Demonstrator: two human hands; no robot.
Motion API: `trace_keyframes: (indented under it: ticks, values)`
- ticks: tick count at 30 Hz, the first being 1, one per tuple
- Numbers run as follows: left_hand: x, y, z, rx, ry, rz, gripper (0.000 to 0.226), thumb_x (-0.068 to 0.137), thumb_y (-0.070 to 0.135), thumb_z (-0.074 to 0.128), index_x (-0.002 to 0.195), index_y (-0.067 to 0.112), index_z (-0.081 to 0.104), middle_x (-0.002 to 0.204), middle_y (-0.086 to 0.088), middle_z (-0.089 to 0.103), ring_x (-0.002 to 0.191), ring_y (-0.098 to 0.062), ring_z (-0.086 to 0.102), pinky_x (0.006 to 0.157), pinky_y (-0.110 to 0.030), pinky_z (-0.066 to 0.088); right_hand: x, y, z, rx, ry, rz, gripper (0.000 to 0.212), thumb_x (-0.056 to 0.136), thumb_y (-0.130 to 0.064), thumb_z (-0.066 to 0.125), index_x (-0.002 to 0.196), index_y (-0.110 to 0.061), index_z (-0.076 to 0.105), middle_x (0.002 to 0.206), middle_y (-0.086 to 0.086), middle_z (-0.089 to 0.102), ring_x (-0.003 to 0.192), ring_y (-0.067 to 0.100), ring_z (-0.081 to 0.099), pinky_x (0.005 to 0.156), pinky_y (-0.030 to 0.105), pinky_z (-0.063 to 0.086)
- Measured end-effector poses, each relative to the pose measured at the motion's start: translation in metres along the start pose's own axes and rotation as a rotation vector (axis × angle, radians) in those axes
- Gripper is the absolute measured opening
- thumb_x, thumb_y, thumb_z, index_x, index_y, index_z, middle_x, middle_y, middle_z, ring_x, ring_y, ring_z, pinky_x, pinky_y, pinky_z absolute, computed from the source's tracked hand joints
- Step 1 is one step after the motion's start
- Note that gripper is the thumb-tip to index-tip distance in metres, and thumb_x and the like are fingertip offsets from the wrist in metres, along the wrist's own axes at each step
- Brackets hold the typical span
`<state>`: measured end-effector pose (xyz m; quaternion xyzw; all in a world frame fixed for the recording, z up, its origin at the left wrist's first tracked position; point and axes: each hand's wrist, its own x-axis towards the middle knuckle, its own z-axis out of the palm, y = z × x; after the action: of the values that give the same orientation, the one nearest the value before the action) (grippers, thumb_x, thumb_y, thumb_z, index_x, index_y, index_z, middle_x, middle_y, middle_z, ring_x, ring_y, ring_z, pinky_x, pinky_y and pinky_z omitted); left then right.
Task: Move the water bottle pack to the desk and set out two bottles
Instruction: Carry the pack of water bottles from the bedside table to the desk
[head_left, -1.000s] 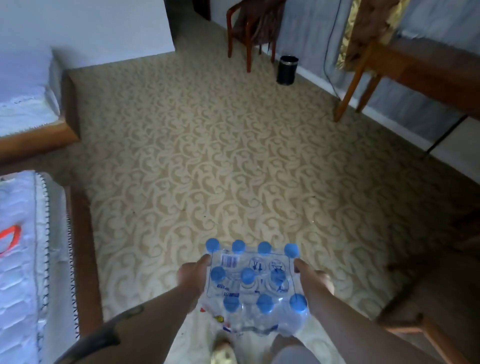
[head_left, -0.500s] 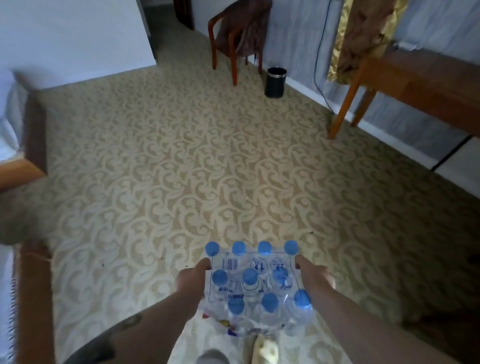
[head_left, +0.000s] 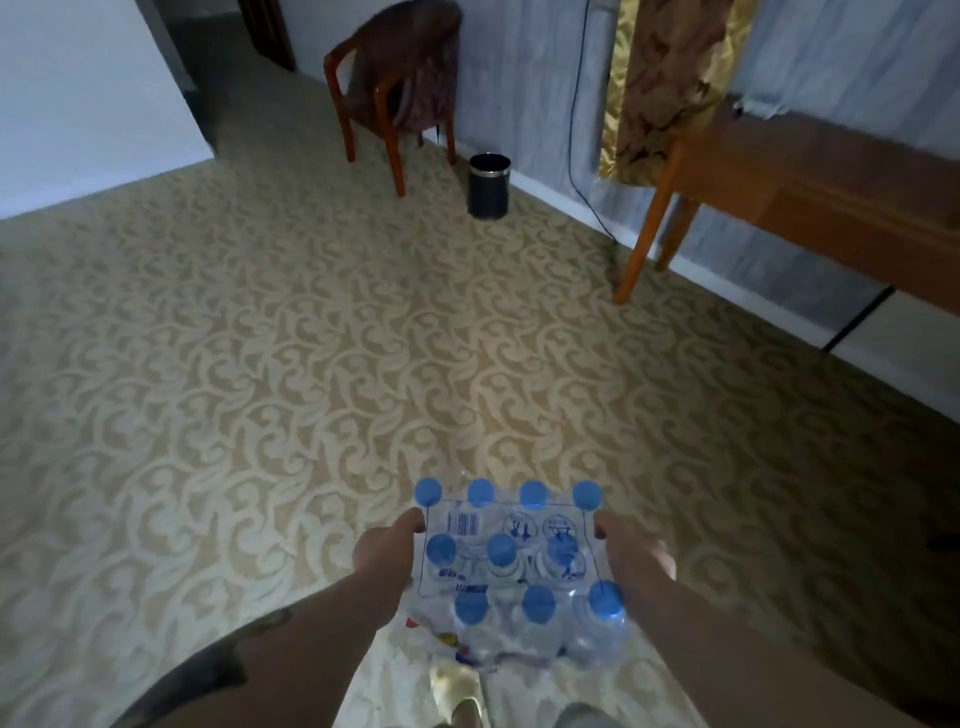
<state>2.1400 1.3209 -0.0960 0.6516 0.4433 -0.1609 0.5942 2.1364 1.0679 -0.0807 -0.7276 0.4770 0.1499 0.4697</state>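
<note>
A shrink-wrapped water bottle pack (head_left: 511, 571) with several blue caps hangs low in the middle of the view, carried above the patterned carpet. My left hand (head_left: 387, 553) grips its left side and my right hand (head_left: 631, 553) grips its right side. The wooden desk (head_left: 810, 182) stands against the wall at the upper right, well ahead of the pack. Its top is only partly in view.
A wooden chair (head_left: 400, 88) stands at the far wall, with a black waste bin (head_left: 489, 184) on the floor beside it. A cable (head_left: 579, 130) runs down the wall. A gold curtain (head_left: 660, 88) hangs behind the desk's left end. My feet show under the pack.
The view has swung right and forward across the carpet: the beds on the left have left the frame, and the desk, chair and bin look nearer. Both hands keep their hold on the pack.
</note>
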Motion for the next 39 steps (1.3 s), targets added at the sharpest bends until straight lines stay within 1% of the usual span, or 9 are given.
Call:
trace_keyframes:
  ticks: [4, 9, 20, 23, 30, 33, 35, 37, 39]
  values:
    - [0.043, 0.082, 0.028, 0.088, -0.005, 0.076, 0.026, 0.074, 0.028, 0.066, 0.061, 0.007, 0.060, 0.053, -0.007, 0.054, 0.050, -0.024, 0.050, 0.057, -0.033, 0.047, 0.025, -0.059, 0.013, 0.094, 0.018, 0.037, 0.036, 0.063, -0.041, 0.065, 0.073, -0.007, 0.064, 0.070, 0.010, 0.064, 0.057, 0.025, 0.059, 0.049, 0.026, 0.044]
    - [0.094, 0.170, 0.082, 0.177, -0.029, 0.139, 0.026, 0.075, 0.028, 0.064, 0.064, 0.005, 0.060, 0.058, -0.008, 0.054, 0.052, -0.024, 0.050, 0.054, -0.030, 0.044, 0.080, -0.138, 0.016, 0.169, 0.046, 0.058, 0.034, 0.063, -0.040, 0.065, 0.070, -0.007, 0.065, 0.067, 0.010, 0.064, 0.055, 0.025, 0.058, 0.047, 0.024, 0.041]
    - [0.190, 0.328, 0.233, 0.197, -0.118, 0.148, 0.030, 0.074, 0.027, 0.068, 0.049, 0.013, 0.058, 0.033, 0.004, 0.050, 0.045, -0.021, 0.049, 0.051, -0.029, 0.043, 0.229, -0.306, -0.006, 0.276, 0.140, 0.064, 0.029, 0.059, -0.039, 0.067, 0.056, -0.012, 0.060, 0.062, 0.008, 0.063, 0.058, 0.027, 0.063, 0.050, 0.027, 0.048]
    - [0.213, 0.371, 0.267, 0.172, -0.123, 0.161, 0.028, 0.076, 0.027, 0.067, 0.054, 0.012, 0.059, 0.046, -0.001, 0.055, 0.048, -0.022, 0.051, 0.053, -0.030, 0.043, 0.256, -0.354, -0.013, 0.326, 0.160, 0.063, 0.027, 0.054, -0.037, 0.068, 0.053, -0.013, 0.059, 0.055, 0.005, 0.060, 0.050, 0.024, 0.058, 0.047, 0.024, 0.045]
    - [0.287, 0.498, 0.369, 0.279, -0.373, 0.203, 0.031, 0.085, 0.021, 0.060, 0.056, 0.010, 0.060, 0.049, -0.004, 0.056, 0.051, -0.021, 0.052, 0.051, -0.030, 0.045, 0.337, -0.453, -0.012, 0.485, 0.253, 0.120, 0.029, 0.045, -0.036, 0.066, 0.056, -0.009, 0.068, 0.053, 0.004, 0.061, 0.051, 0.023, 0.057, 0.047, 0.026, 0.044]
    - [0.313, 0.549, 0.421, 0.329, -0.500, 0.208, 0.028, 0.083, 0.029, 0.057, 0.066, 0.008, 0.064, 0.070, -0.014, 0.059, 0.070, -0.026, 0.056, 0.069, -0.043, 0.048, 0.367, -0.485, -0.015, 0.575, 0.310, 0.155, 0.035, 0.051, -0.038, 0.066, 0.066, -0.006, 0.069, 0.064, 0.010, 0.067, 0.059, 0.027, 0.062, 0.051, 0.029, 0.045]
    - [0.319, 0.582, 0.452, 0.387, -0.452, 0.298, 0.029, 0.072, 0.035, 0.059, 0.060, 0.008, 0.064, 0.062, -0.009, 0.055, 0.062, -0.024, 0.051, 0.066, -0.038, 0.043, 0.385, -0.509, -0.025, 0.605, 0.345, 0.204, 0.034, 0.055, -0.037, 0.067, 0.070, -0.006, 0.068, 0.069, 0.011, 0.068, 0.062, 0.028, 0.063, 0.050, 0.028, 0.044]
    - [0.318, 0.619, 0.486, 0.412, -0.435, 0.356, 0.044, 0.068, 0.036, 0.061, 0.072, -0.008, 0.064, 0.058, -0.005, 0.048, 0.056, -0.023, 0.046, 0.059, -0.033, 0.039, 0.401, -0.535, -0.039, 0.643, 0.374, 0.222, 0.031, 0.056, -0.036, 0.068, 0.068, -0.008, 0.068, 0.068, 0.011, 0.068, 0.061, 0.027, 0.063, 0.049, 0.028, 0.044]
    - [0.313, 0.650, 0.522, 0.433, -0.489, 0.355, 0.042, 0.064, 0.039, 0.059, 0.066, -0.003, 0.058, 0.062, -0.009, 0.051, 0.059, -0.027, 0.051, 0.061, -0.036, 0.043, 0.422, -0.562, -0.060, 0.676, 0.413, 0.202, 0.028, 0.056, -0.036, 0.070, 0.065, -0.009, 0.068, 0.067, 0.010, 0.067, 0.061, 0.027, 0.064, 0.052, 0.029, 0.048]
